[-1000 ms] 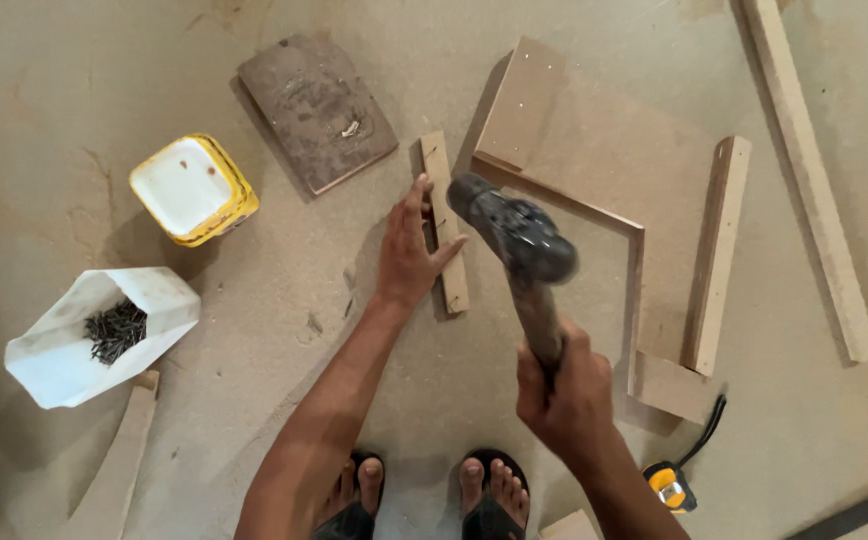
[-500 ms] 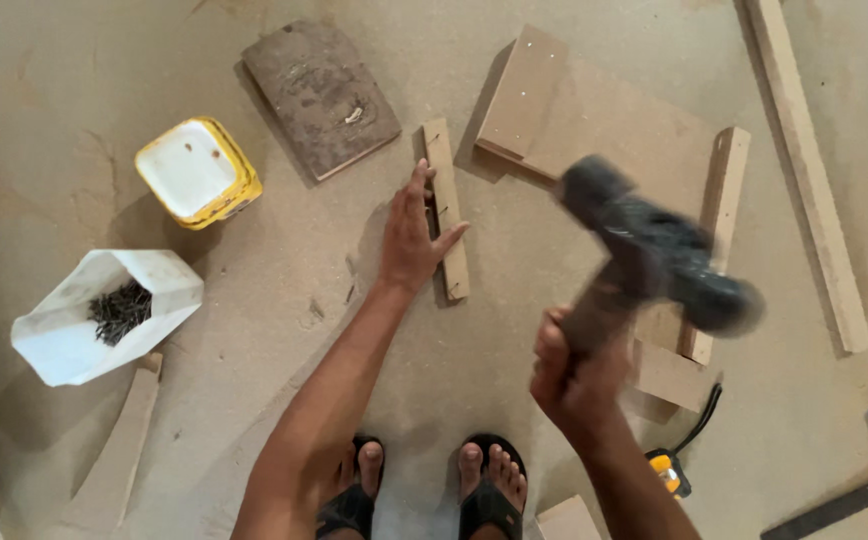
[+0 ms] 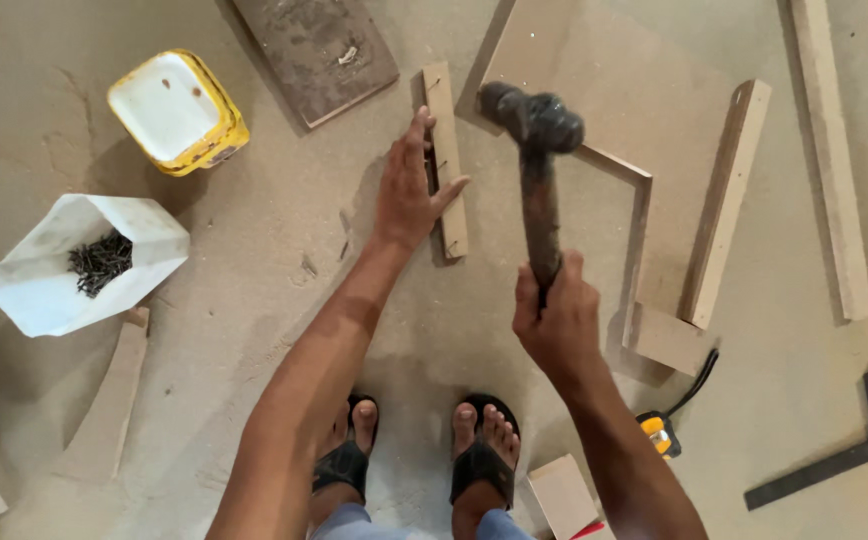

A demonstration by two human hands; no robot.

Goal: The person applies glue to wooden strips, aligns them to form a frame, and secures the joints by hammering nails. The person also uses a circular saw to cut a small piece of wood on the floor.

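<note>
A short wooden strip (image 3: 443, 130) lies on the sawdust-covered floor, running away from me. My left hand (image 3: 409, 190) rests on it with fingers spread, thumb across the strip's lower part. A small nail seems to stand by the fingers, too small to be sure. My right hand (image 3: 555, 318) grips the wooden handle of a dark metal hammer (image 3: 535, 120). The hammer head hangs raised just right of the strip's upper end.
A yellow tub with a white lid (image 3: 177, 112) and a white bag of dark nails (image 3: 84, 265) lie at left. A dark slab (image 3: 314, 50) lies above. Boards (image 3: 724, 200), a long batten (image 3: 829, 150), a steel square (image 3: 839, 450) and a tape measure (image 3: 659, 435) lie at right. My sandalled feet (image 3: 419, 455) are below.
The hammer swung out to the right and has come back toward the strip, head raised beside its upper end. My left hand stays on the strip.
</note>
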